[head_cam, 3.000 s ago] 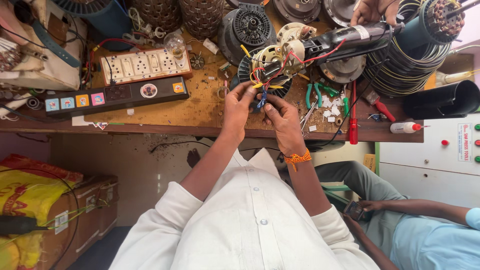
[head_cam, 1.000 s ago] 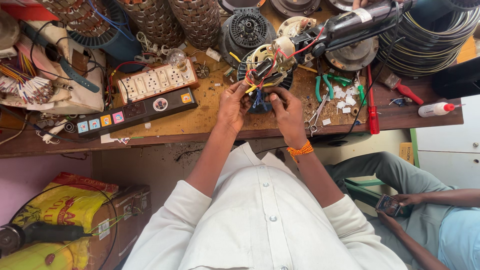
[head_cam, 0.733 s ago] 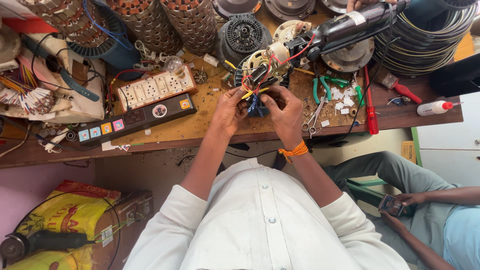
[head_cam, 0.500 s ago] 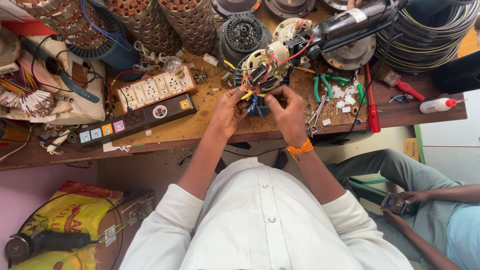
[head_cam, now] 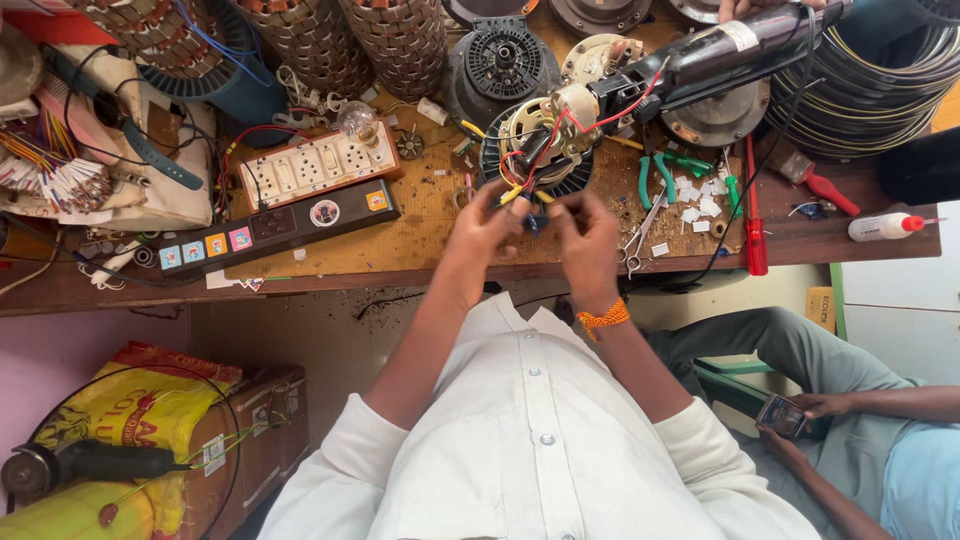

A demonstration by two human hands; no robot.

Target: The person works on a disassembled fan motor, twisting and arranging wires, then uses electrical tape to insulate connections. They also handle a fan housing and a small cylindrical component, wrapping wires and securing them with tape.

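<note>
My left hand (head_cam: 487, 235) and my right hand (head_cam: 583, 232) meet over the front of a wooden workbench (head_cam: 440, 215). Between their fingertips they pinch a bundle of coloured wires (head_cam: 528, 212), red, yellow and blue. The wires run up to a fan motor (head_cam: 545, 140) with a round winding and a cream top part. A black tubular body (head_cam: 715, 50) extends from the motor to the upper right. An orange thread band circles my right wrist.
A white switchboard (head_cam: 318, 168) with a bulb and a black power strip (head_cam: 275, 228) lie left. Stacked stator cores (head_cam: 330, 40) line the back. Green pliers (head_cam: 665, 175), a red screwdriver (head_cam: 755, 215), a glue bottle (head_cam: 885, 227), cable coils (head_cam: 880, 85). A seated person (head_cam: 850, 400) holds a phone at lower right.
My view has shifted and tilted; both hands have stayed on the wire bundle near the motor, lifting slightly off the bench edge toward it.
</note>
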